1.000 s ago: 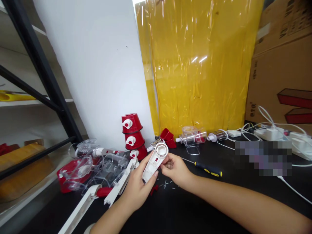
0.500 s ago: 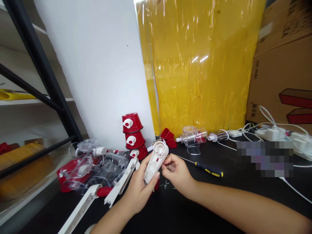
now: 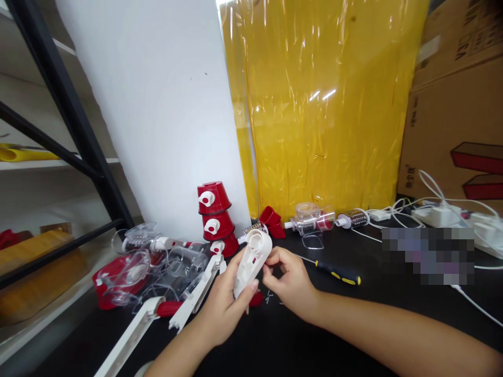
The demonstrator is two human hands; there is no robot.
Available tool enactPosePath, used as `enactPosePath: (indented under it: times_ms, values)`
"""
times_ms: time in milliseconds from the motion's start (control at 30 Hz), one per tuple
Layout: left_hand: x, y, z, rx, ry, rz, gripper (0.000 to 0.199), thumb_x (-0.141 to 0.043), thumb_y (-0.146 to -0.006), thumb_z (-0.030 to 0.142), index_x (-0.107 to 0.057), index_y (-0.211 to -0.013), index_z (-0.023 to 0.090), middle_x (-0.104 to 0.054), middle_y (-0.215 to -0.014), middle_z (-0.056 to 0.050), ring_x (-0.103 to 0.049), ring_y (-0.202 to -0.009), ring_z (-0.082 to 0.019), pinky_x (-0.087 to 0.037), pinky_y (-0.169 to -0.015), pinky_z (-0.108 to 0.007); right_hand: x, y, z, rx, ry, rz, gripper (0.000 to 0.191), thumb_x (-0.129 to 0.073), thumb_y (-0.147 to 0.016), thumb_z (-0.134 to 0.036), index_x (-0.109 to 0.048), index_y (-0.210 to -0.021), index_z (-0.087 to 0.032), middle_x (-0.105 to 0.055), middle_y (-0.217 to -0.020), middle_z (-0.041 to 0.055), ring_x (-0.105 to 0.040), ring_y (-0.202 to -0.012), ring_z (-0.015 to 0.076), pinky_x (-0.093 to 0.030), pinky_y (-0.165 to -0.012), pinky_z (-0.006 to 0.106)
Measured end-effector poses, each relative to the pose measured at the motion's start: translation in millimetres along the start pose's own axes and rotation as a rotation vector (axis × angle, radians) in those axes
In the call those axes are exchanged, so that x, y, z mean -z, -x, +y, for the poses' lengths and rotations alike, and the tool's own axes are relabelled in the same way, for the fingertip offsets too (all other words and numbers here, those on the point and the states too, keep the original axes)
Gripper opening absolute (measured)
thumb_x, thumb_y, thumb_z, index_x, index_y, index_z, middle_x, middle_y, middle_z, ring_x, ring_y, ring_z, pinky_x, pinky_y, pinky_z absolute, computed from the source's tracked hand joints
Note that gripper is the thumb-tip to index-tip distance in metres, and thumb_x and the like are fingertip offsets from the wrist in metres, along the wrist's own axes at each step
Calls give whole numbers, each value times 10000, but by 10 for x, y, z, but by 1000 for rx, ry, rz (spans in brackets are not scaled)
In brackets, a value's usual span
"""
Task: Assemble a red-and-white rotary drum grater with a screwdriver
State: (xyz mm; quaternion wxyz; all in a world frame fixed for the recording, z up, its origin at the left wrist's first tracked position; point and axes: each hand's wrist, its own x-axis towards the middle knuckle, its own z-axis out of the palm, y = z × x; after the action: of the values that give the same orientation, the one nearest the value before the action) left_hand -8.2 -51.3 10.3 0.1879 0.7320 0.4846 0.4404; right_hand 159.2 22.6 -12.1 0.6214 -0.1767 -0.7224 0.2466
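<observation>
While left hand (image 3: 223, 305) grips white casing (image 3: 250, 266), tilted since earlier, right hand (image 3: 291, 281) curls alongside, hold unclear.

Black tabletop (image 3: 314, 348) under screwdriver (image 3: 338, 274), small screws (image 3: 269, 297), stacked red parts (image 3: 218, 226)

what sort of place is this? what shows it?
Probably a workbench in a small workshop, though a storeroom corner is possible. A screwdriver lies on the black tabletop, stacked red plastic parts stand at the back, and shelving runs along the left.
</observation>
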Motion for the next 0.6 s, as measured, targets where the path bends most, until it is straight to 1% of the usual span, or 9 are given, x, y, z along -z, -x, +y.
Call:
enactPosePath:
  times_ms: [67,100,167,233,300,433,500,600]
  values:
    - [-7,9,11,40,71,-47,608,-513,-939,370,-298,-1499,270,-674,-1072,-77,-669,-734,-193,-582,-684,-316,30,-33,-17,102,55,10,158,-580,-768,-109,-489,-713,-226,-594,-703,-9,-562,-620,128,-458,-592,252]
    - [-12,12,22,47,87,-60,606,-503,-945,378,-290,-1501,266,-671,-1048,-74,-650,-684,-173,-578,-663,-309,43,-50,-22,144,79,17,165,-574,-769,-104,-484,-707,-227,-590,-701,-9,-565,-626,129,-458,-592,252]
    - [-19,11,52,32,74,-52,595,-500,-947,385,-305,-1494,256,-660,-1080,-82,-631,-670,-156,-574,-692,-312,59,-73,-25,196,102,33,166,-567,-772,-101,-481,-703,-225,-587,-699,-8,-569,-629,131,-458,-591,253]
    - [-22,6,85,7,30,-24,589,-514,-939,385,-336,-1484,250,-639,-1168,-102,-640,-728,-167,-570,-747,-329,53,-73,-19,191,87,46,159,-570,-770,-105,-483,-706,-220,-585,-695,-11,-562,-615,125,-455,-582,248]
    - [-24,5,111,-5,6,-2,585,-523,-933,385,-354,-1475,246,-627,-1204,-112,-653,-798,-193,-565,-780,-343,28,-51,-8,141,48,49,150,-578,-761,-107,-487,-708,-214,-583,-690,-16,-553,-599,117,-452,-577,242]
    - [-28,14,133,10,-6,-37,563,-503,-945,379,-344,-1467,242,-647,-1073,-90,-658,-808,-206,-567,-773,-348,-34,15,27,-24,-67,9,137,-603,-736,-118,-503,-700,-206,-583,-682,-19,-557,-605,115,-462,-591,242]
    - [-26,15,140,9,-34,-57,562,-496,-951,372,-331,-1472,244,-646,-1022,-81,-659,-835,-218,-565,-794,-358,-56,37,47,-110,-135,-18,124,-612,-738,-131,-517,-703,-203,-596,-692,-14,-569,-621,119,-471,-603,247]
    - [-18,6,153,-12,-80,-63,576,-490,-957,357,-303,-1491,252,-643,-1053,-90,-644,-998,-264,-538,-897,-401,-71,44,65,-209,-233,-40,97,-623,-750,-151,-540,-733,-199,-619,-717,-6,-593,-642,126,-490,-630,259]
